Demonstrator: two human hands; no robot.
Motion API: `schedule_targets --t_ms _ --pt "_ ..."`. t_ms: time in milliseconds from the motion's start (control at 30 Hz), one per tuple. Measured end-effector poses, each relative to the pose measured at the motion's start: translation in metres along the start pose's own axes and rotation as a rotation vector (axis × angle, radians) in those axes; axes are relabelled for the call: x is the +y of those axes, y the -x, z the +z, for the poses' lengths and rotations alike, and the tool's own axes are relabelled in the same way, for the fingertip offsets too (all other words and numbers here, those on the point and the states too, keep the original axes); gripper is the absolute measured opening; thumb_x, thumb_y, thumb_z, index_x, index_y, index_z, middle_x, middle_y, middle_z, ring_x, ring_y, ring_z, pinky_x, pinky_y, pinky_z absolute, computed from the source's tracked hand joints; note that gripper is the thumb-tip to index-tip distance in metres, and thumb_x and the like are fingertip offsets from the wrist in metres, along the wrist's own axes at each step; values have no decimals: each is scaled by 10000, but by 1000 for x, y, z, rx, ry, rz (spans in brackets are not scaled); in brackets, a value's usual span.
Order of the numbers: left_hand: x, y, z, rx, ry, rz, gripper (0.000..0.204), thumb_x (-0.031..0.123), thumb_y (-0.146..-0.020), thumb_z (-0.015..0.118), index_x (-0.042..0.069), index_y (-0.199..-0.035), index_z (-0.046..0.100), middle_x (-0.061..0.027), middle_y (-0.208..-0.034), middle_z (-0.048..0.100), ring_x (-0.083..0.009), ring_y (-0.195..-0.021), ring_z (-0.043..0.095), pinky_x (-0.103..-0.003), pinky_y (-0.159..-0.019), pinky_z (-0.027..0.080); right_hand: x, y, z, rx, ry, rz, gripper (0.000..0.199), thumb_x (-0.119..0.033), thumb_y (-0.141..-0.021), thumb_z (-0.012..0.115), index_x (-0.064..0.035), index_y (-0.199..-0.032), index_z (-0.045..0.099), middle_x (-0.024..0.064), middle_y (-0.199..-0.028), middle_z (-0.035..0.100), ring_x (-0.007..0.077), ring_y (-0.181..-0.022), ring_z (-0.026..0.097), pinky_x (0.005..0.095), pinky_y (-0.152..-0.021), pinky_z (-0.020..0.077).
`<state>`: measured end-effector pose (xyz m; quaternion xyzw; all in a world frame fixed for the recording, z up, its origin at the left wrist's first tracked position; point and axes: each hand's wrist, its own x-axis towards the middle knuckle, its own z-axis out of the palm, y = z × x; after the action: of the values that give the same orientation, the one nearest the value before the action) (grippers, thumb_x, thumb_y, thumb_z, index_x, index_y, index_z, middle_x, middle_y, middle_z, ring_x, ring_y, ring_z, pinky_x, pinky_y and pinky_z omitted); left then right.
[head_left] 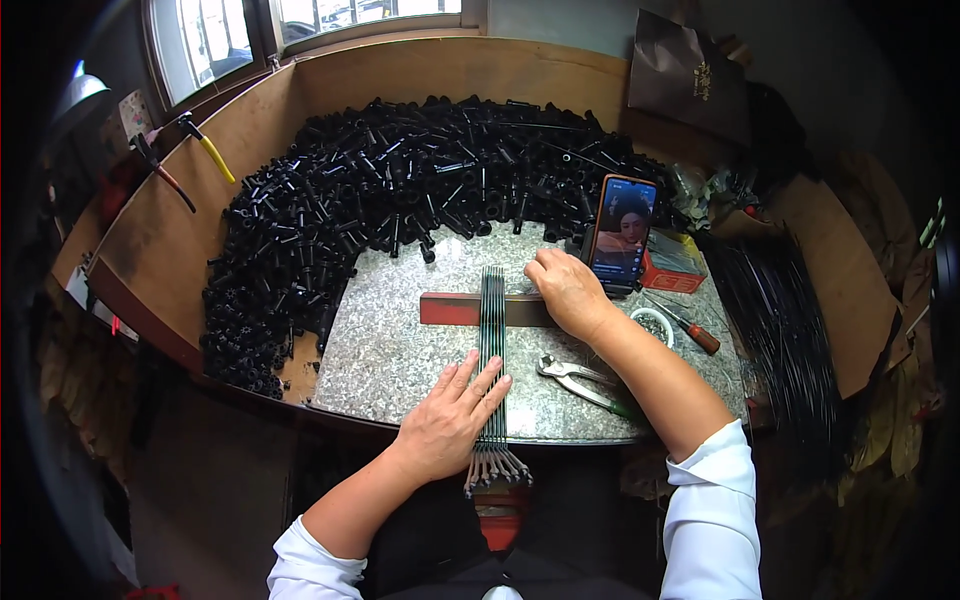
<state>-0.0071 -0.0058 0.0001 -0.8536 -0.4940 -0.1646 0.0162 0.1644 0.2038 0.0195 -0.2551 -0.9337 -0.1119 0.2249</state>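
Observation:
A row of thin dark metal rods (493, 330) lies side by side across a red and dark bar (448, 309) on the speckled stone slab. Their thicker, fanned-out ends (497, 468) stick out past the slab's near edge. My left hand (446, 420) rests on the rods with its fingers stretched out and fairly flat. Over the bar's right end is my right hand (572, 292), its fingers curled together; what they hold, if anything, is hidden. Below that hand lie metal pincers (580, 382) with a green grip.
Black tubular parts (400, 180) are heaped behind and left of the slab (375, 345). A propped phone (622, 232), red box (672, 265), white dish of small parts (652, 322) and screwdriver (700, 337) stand right. Black rods (785, 330) lie beyond. Hammers (207, 148) hang left.

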Motion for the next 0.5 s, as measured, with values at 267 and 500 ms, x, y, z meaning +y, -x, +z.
schedule_targets --t_ms 267,500 --pt "-2 1 1 -2 2 4 648 78 -749 553 18 -1378 406 -212 -1443 355 -411 -1346 317 -488 -1091 287 -3 -5 1 -11 -4 -25 137 4 -732 522 -16 -860 565 130 -896 553 295 -907 566 377 -812 478" --pt "0 0 -1 -2 1 0 616 70 -780 517 18 -1383 399 -209 -1448 348 -409 -1350 313 -484 -1093 285 -5 -12 -5 -39 -4 18 160 2 -745 516 -26 -888 582 135 -912 549 305 -937 554 382 -824 473"
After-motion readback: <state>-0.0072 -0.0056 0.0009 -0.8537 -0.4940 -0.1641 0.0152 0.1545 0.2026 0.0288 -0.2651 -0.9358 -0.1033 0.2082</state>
